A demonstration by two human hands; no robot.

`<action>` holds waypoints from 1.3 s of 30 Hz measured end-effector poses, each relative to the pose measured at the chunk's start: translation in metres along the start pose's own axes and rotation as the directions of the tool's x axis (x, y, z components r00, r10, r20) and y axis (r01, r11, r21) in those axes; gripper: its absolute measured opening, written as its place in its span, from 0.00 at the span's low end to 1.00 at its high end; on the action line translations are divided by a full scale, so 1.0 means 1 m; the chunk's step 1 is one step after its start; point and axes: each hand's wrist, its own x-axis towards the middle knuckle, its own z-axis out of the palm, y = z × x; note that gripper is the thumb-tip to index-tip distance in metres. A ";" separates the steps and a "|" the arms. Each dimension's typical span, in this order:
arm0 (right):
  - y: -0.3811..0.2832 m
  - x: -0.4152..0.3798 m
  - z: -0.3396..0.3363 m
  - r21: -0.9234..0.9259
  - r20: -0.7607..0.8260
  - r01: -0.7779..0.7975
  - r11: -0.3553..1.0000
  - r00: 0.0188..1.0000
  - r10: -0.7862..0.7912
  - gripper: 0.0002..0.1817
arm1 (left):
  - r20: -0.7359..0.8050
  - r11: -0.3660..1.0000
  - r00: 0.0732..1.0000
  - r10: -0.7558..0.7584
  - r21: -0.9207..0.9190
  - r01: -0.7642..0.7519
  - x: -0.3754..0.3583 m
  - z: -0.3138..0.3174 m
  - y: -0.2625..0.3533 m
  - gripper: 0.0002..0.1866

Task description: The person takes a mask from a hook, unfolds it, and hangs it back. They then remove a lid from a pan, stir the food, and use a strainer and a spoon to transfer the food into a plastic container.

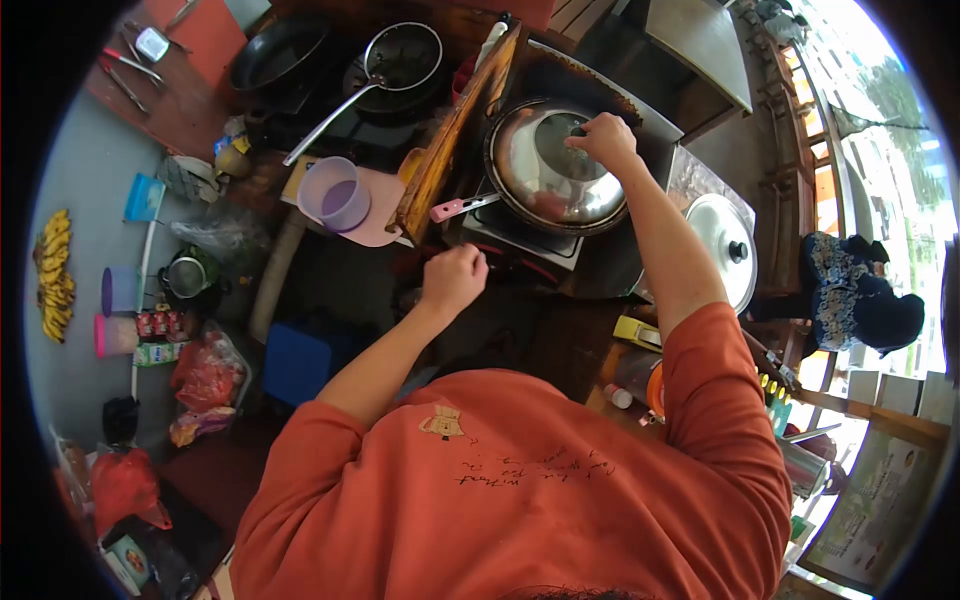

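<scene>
My right hand [606,142] is closed on the knob of a shiny domed pan lid [520,155], partly hiding it. The lid sits on a dark wok [489,160] over a gas stove [560,248]. A pink handle [452,209] sticks out from the wok toward the left. My left hand [455,280] is held in a loose fist below that handle, apart from it, with nothing visible in it.
Left of the wooden divider [460,130], a lilac tub [334,194] stands on a pink board [385,222]. Behind it are a long-handled strainer [345,118] and a black frying pan [280,53]. Another pot lid [716,248] lies at right. A person [855,295] is beyond the counter.
</scene>
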 end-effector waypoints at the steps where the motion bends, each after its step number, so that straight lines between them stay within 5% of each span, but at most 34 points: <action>1: 0.000 0.001 0.000 0.004 0.007 -0.021 1.000 1.000 0.021 0.28 | -0.129 1.000 0.992 0.001 -0.025 -0.004 0.004 -0.022 -0.001 0.07; 3: -0.001 0.001 0.000 0.023 -0.003 -0.026 0.999 1.000 0.027 0.28 | -0.312 1.000 0.950 0.023 0.002 -0.023 0.019 -0.055 0.000 0.10; 7: -0.007 -0.002 -0.006 -0.015 0.019 -0.026 1.000 0.999 0.026 0.27 | -0.443 0.997 0.895 0.055 0.074 -0.024 0.057 -0.060 0.002 0.17; 9: -0.010 -0.004 -0.009 -0.031 0.017 -0.020 0.999 1.000 0.021 0.27 | -0.298 0.981 0.939 -0.173 -0.135 0.138 0.067 -0.034 -0.014 0.18; 10: -0.011 -0.005 -0.010 -0.047 0.009 -0.012 0.999 1.000 0.013 0.26 | -0.299 0.982 0.940 -0.167 -0.136 0.131 0.071 -0.028 -0.018 0.18; 12: -0.012 -0.005 -0.009 -0.070 -0.003 -0.007 0.998 1.000 0.007 0.25 | 0.220 0.558 0.824 -0.523 -0.642 0.526 0.078 -0.024 -0.014 0.16; 13: -0.012 -0.005 -0.009 -0.065 0.003 -0.012 0.998 1.000 0.012 0.24 | 0.220 0.557 0.826 -0.520 -0.646 0.522 0.077 -0.022 -0.013 0.16; 15: -0.012 -0.005 -0.009 -0.066 0.009 -0.012 0.998 1.000 0.013 0.24 | 0.239 0.489 0.843 -0.482 -0.725 0.485 0.073 -0.016 -0.013 0.12; 19: -0.014 -0.009 -0.014 -0.082 -0.022 -0.002 0.997 1.000 0.001 0.23 | -0.118 0.773 0.918 -0.378 -0.585 0.243 0.064 -0.007 -0.010 0.12; 21: -0.015 -0.009 -0.018 -0.086 -0.026 -0.007 0.996 1.000 0.005 0.22 | -0.096 0.786 0.920 -0.381 -0.557 0.268 0.060 -0.022 0.004 0.12; 26: -0.015 -0.005 -0.024 -0.078 -0.036 -0.035 0.996 0.999 0.032 0.21 | -0.358 0.879 0.914 -0.191 -0.476 -0.003 0.059 -0.026 0.005 0.11; 30: -0.015 -0.002 -0.031 -0.075 -0.010 -0.041 0.996 0.999 0.041 0.24 | -0.419 0.896 0.896 -0.146 -0.439 -0.059 0.059 -0.029 0.000 0.10; 34: -0.016 -0.004 -0.031 -0.081 -0.052 -0.018 0.997 0.999 0.014 0.23 | -0.520 0.958 0.852 0.057 -0.213 -0.194 0.058 -0.036 -0.006 0.09; 36: -0.021 -0.006 -0.033 -0.077 -0.031 -0.032 0.997 0.999 0.029 0.23 | -0.506 0.966 0.839 0.200 -0.043 -0.256 0.058 -0.037 -0.011 0.10; 39: -0.022 -0.003 -0.027 -0.066 -0.021 -0.050 0.997 0.999 0.049 0.23 | -0.439 0.980 0.881 0.175 -0.010 -0.200 0.055 -0.040 -0.005 0.09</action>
